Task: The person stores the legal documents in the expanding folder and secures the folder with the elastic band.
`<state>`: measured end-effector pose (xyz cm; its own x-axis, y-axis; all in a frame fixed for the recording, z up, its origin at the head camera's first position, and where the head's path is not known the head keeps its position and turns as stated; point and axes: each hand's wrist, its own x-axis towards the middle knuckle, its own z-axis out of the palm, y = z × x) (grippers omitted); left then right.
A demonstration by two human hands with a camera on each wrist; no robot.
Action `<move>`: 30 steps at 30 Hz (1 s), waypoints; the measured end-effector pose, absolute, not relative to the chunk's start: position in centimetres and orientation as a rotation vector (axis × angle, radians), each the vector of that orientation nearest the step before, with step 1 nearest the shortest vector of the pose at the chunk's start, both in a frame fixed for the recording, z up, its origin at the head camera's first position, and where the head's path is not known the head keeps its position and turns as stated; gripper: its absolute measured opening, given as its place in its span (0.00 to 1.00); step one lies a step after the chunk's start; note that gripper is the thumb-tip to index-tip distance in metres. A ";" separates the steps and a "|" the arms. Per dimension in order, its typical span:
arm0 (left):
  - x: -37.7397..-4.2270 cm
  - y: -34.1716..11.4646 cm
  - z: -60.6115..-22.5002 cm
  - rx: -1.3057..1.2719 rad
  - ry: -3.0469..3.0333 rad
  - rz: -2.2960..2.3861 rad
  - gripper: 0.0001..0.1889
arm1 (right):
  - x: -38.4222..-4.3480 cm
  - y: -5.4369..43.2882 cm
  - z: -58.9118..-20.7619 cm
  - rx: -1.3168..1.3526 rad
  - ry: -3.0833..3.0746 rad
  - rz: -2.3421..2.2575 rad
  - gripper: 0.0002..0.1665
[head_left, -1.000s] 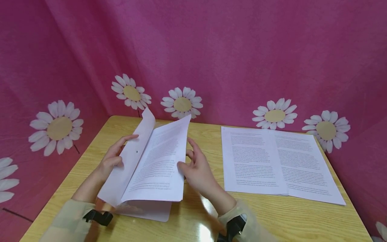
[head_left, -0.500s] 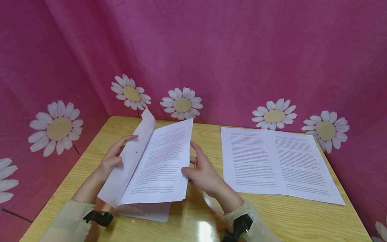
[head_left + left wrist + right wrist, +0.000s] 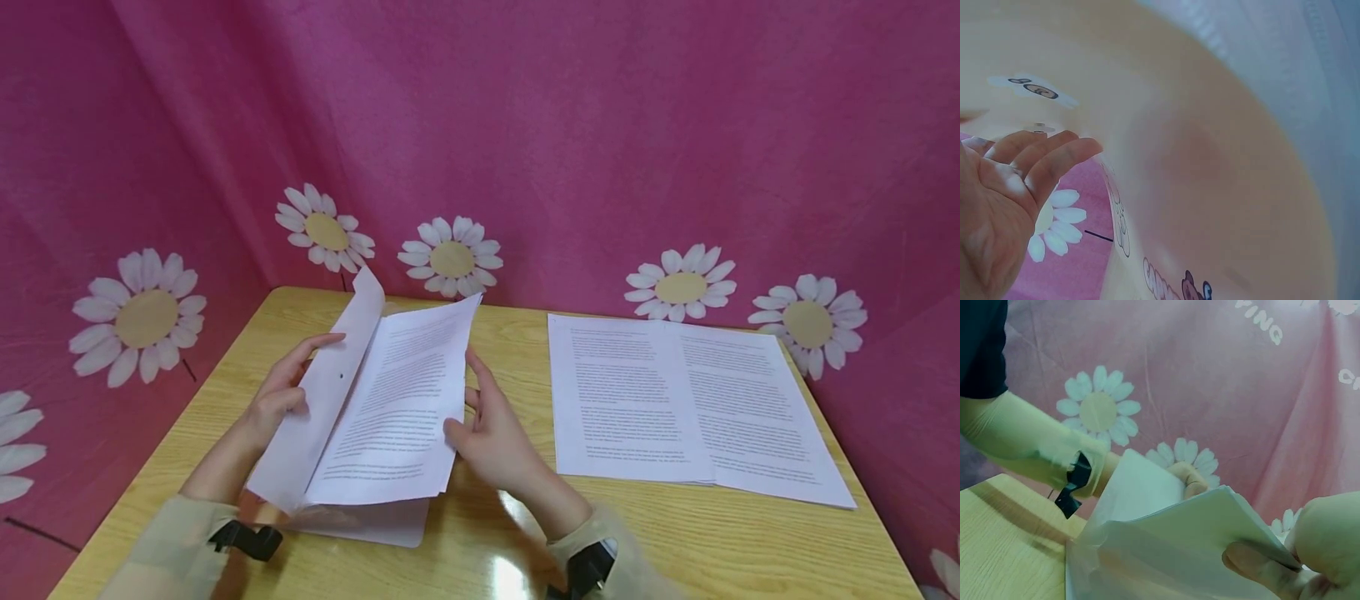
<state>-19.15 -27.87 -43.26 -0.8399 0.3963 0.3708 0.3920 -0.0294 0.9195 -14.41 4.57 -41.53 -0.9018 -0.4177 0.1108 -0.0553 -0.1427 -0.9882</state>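
Observation:
Between my hands a folder stands partly opened on the table, its pale cover (image 3: 330,392) raised and bent at the top. My left hand (image 3: 273,400) grips the cover at its outer edge. Seen in the left wrist view, the cover (image 3: 1222,156) fills most of the frame and bears small cartoon prints. A stack of printed sheets (image 3: 397,408) leans against the cover's inner side. With thumb on the front and fingers behind, my right hand (image 3: 495,425) pinches the right edge of these sheets. The folder's lower cover (image 3: 382,525) lies flat on the table beneath.
Two printed sheets (image 3: 622,400) lie side by side at the right of the wooden table (image 3: 517,333), slightly overlapping. A pink curtain (image 3: 525,150) with daisies hangs behind and at both sides of the table.
My right hand has shifted slightly right and toward me, then back a little left, with the sheets' right edge following. The left hand and cover have barely moved.

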 end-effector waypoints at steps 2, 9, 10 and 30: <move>-19.1 -27.8 -43.2 0.874 2.197 2.061 0.46 | -14.4 4.3 -41.7 -0.534 1.891 -2.129 0.55; -19.1 -27.6 -43.3 0.834 2.223 2.044 0.45 | -14.4 4.1 -41.8 -0.511 1.924 -2.073 0.55; -19.1 -27.6 -43.3 0.832 2.227 2.043 0.45 | -14.5 4.2 -41.7 -0.500 1.924 -2.071 0.55; -19.2 -27.6 -43.1 0.845 2.190 2.035 0.45 | -17.2 4.7 -42.4 -0.303 1.871 -2.124 0.57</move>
<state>-19.18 -27.63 -43.14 -0.8515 0.4064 0.3315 0.3604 -0.0058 0.9328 -17.21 4.74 -42.38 -0.9348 -0.3535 -0.0351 0.0794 -0.1116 -0.9906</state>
